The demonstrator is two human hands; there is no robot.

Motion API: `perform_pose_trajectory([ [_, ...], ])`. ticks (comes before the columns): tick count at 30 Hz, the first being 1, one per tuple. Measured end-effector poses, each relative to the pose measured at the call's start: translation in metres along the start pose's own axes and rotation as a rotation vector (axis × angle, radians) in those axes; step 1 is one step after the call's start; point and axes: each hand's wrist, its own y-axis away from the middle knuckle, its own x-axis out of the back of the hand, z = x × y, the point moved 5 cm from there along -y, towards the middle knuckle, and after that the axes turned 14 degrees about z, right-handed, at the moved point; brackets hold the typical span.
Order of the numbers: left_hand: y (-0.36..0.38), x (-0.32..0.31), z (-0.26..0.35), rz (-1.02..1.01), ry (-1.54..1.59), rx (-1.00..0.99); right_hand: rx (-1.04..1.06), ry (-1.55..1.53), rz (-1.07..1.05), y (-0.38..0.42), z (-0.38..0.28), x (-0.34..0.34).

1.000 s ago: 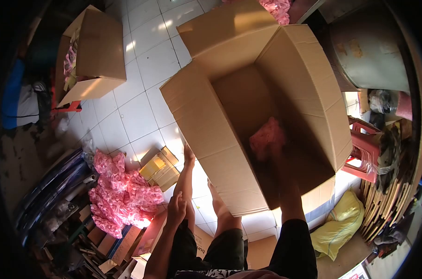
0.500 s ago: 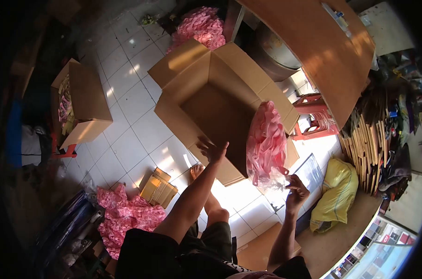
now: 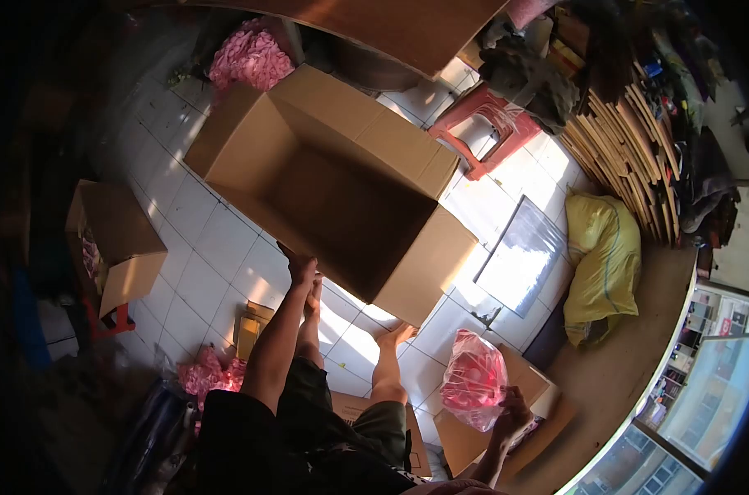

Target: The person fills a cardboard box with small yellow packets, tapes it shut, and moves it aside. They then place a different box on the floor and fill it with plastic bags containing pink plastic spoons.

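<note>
A large cardboard box (image 3: 350, 186) stands on the tiled floor, its top open and its inside dark and bare. My left hand (image 3: 300, 268) is at its near edge, fingers closed against the cardboard; the fingertips are partly in shadow. Down at the lower right, my right hand (image 3: 515, 412) grips the gathered end of a clear plastic bag of pink pieces (image 3: 473, 379). The bag hangs above a smaller open cardboard box (image 3: 453, 433), apart from the large one. What the pink pieces are I cannot make out.
A red plastic stool (image 3: 473, 132), a shiny flat sheet (image 3: 523, 256) and a yellow sack (image 3: 601, 264) are to the right. Beyond the large box lies a pink heap (image 3: 251, 58). Another cardboard box (image 3: 123, 239) stands at left. More pink bags (image 3: 209, 375) lie lower left.
My right hand has brought the pink bag away from the large box, down towards the smaller one. My left hand has gone from spread above the box to its near edge. The view has turned.
</note>
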Motion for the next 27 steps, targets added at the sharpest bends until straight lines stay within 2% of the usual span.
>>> perform_pose_trajectory([
  [1, 0.009, -0.005, -0.009, 0.074, 0.021, -0.072, -0.049, -0.031, 0.058, -0.005, 0.025, 0.029],
  [3, 0.006, -0.021, -0.033, -0.005, 0.001, -0.048, -0.076, 0.044, 0.068, -0.016, 0.06, 0.084],
  [5, 0.048, -0.037, -0.005, 0.019, -0.082, -0.066, -0.232, 0.009, 0.133, -0.027, 0.094, 0.129],
  [6, 0.053, -0.042, -0.003, -0.096, -0.046, -0.031, -0.236, -0.015, 0.133, -0.036, 0.101, 0.145],
  [9, 0.032, -0.031, -0.021, 0.01, -0.082, 0.138, -0.261, -0.114, 0.209, -0.064, 0.108, 0.169],
  [10, 0.015, -0.022, -0.036, 0.101, -0.174, 0.032, -0.241, -0.15, 0.237, -0.075, 0.113, 0.176],
  [11, 0.042, -0.022, -0.016, 0.181, -0.349, -0.029, -0.236, -0.157, 0.233, -0.088, 0.112, 0.18],
  [13, 0.036, -0.017, -0.03, 0.333, -0.439, -0.333, -0.26, -0.273, 0.276, -0.112, 0.106, 0.185],
  [14, 0.039, -0.013, -0.049, 0.343, -0.428, -0.328, -0.201, -0.175, 0.273, -0.123, 0.098, 0.185],
  [16, 0.069, -0.019, -0.056, 0.287, -0.283, -0.726, -0.151, -0.23, 0.252, -0.154, 0.089, 0.187],
  [17, 0.099, -0.02, -0.055, 0.298, -0.454, -0.792, -0.108, -0.276, 0.241, -0.171, 0.081, 0.187],
  [19, 0.15, -0.029, -0.08, 0.29, -0.66, -0.634, -0.153, -0.194, 0.27, -0.207, 0.061, 0.186],
  [21, 0.195, -0.036, -0.102, 0.21, -0.788, -0.568, -0.092, -0.289, 0.205, -0.249, 0.038, 0.175],
  [22, 0.216, -0.04, -0.107, 0.17, -0.811, -0.542, -0.175, -0.261, 0.193, -0.268, 0.041, 0.175],
  [25, 0.23, -0.072, -0.138, 0.103, -0.926, -0.333, -0.125, -0.313, 0.103, -0.337, -0.01, 0.16],
  [27, 0.242, -0.122, -0.109, -0.178, -1.095, -0.293, -0.114, -0.407, 0.032, -0.381, -0.03, 0.149],
])
